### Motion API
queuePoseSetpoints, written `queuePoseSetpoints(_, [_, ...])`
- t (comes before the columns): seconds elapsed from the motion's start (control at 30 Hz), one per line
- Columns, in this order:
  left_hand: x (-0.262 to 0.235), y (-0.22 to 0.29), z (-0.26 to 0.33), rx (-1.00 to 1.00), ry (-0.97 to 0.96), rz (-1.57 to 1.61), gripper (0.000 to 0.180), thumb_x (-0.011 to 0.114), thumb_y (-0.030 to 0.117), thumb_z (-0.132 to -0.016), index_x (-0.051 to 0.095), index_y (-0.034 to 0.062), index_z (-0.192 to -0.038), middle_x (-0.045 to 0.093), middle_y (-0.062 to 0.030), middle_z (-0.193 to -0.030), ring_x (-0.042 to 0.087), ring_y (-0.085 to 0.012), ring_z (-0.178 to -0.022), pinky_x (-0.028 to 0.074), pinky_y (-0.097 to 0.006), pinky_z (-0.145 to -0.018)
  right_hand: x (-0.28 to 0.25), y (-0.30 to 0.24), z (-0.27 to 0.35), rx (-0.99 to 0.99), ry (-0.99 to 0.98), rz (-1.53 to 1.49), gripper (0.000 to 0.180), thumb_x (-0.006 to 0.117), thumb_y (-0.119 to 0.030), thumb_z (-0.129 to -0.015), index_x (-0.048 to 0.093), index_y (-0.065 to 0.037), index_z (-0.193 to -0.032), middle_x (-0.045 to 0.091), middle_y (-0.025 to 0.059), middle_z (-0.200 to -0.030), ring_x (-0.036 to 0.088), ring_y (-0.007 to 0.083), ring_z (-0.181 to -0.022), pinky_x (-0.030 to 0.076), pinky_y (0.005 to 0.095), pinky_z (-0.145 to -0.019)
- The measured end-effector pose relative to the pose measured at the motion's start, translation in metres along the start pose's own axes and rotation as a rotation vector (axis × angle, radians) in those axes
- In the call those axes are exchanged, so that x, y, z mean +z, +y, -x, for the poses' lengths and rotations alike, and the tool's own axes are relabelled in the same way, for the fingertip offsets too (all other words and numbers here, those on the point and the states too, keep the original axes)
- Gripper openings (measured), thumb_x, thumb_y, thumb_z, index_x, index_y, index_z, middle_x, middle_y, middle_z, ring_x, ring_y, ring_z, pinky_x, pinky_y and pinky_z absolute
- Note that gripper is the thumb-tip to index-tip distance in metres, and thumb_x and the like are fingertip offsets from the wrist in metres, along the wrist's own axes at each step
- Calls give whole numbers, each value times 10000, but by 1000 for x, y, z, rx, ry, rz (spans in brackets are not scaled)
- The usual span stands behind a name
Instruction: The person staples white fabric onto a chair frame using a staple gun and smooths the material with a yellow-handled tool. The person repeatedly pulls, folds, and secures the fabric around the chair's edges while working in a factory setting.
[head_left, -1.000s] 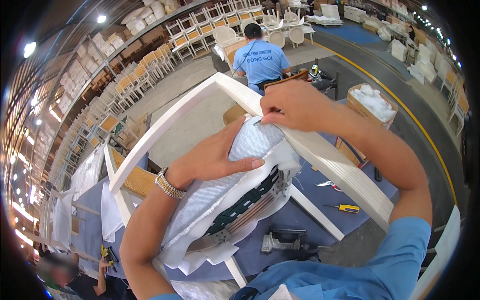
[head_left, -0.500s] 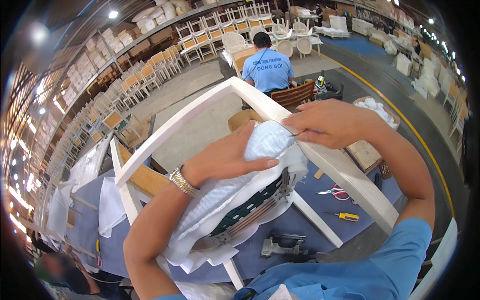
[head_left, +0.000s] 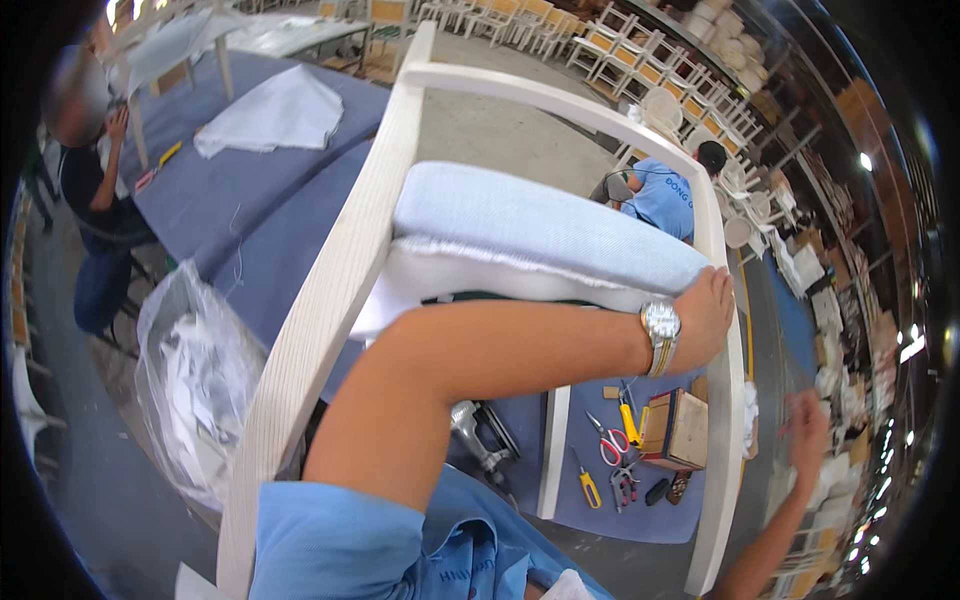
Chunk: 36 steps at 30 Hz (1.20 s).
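In front of me a pale wooden chair frame (head_left: 335, 290) lies tipped over, its padded seat (head_left: 540, 215) covered in light blue fabric with white padding along the lower edge. My left arm reaches across below the seat, a wristwatch at its wrist. My left hand (head_left: 706, 318) is wrapped over the seat's right end, fingers together against the frame's right-hand bar. Beyond that bar, at the lower right, my right hand (head_left: 806, 430) is raised away from the chair. Motion smears its fingers, so whether it holds something does not show.
On the blue-covered table (head_left: 300, 215) lie a staple gun (head_left: 485, 440), red-handled scissors (head_left: 607, 442), a yellow screwdriver (head_left: 587, 488), pliers (head_left: 622, 487) and a wooden box (head_left: 676, 430). A clear bag (head_left: 195, 395) stands left. People work at left (head_left: 95, 210) and far right (head_left: 660, 198).
My view has swung left and the chair appears turned. My left hand has moved from the seat's top to its right end. My right hand has left the frame, going right.
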<state>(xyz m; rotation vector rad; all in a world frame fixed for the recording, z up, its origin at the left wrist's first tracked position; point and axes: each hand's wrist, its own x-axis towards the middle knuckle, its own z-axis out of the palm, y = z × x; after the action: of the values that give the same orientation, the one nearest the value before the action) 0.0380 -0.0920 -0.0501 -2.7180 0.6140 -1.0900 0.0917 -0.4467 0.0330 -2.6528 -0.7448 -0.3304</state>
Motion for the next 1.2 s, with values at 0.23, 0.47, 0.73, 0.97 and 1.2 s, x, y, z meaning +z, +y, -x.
queuePoseSetpoints(0.23, [2,66,41,-75,246,604,731,699,208,-841,388,-75,-1440,320,-332,-1537,393,-413,-1419,328,-457,-1170,294,254,160,432,-252,-578,312,646,-317,-929,710,-29,-1029,710,135,-936,689,289,-863,540,419,-792])
queuePoseSetpoints(0.47, [-30,113,113,-349,128,1018,573,689,185,-885,517,53,-1416,535,-189,-1433,569,-364,-1257,476,-445,-1040,409,128,232,225,-420,-149,187,724,-212,-840,700,-44,-917,708,200,-834,701,384,-815,527,481,-718])
queuePoseSetpoints(0.73, [-93,143,194,-736,171,1048,423,686,116,-921,615,2,-1322,684,-161,-1255,667,-255,-1142,509,-350,-984,364,159,198,252,-92,-161,349,660,-280,-932,685,-5,-1146,703,235,-1031,682,416,-930,534,473,-807])
queuePoseSetpoints(0.97, [-20,245,422,-1554,-140,726,441,642,114,-971,546,-11,-1382,658,-191,-1272,653,-247,-1156,500,-348,-1013,342,108,190,235,-127,-640,249,638,-175,-988,676,-4,-1165,698,62,-949,653,116,-862,512,271,-771])
queuePoseSetpoints(1.2, [-7,305,471,-2296,501,1604,474,603,274,-972,553,32,-1376,694,-79,-1129,674,-177,-814,528,-295,-685,403,-52,234,54,-417,-711,317,723,-175,-880,679,-53,-1170,716,142,-1054,704,256,-932,553,349,-805])
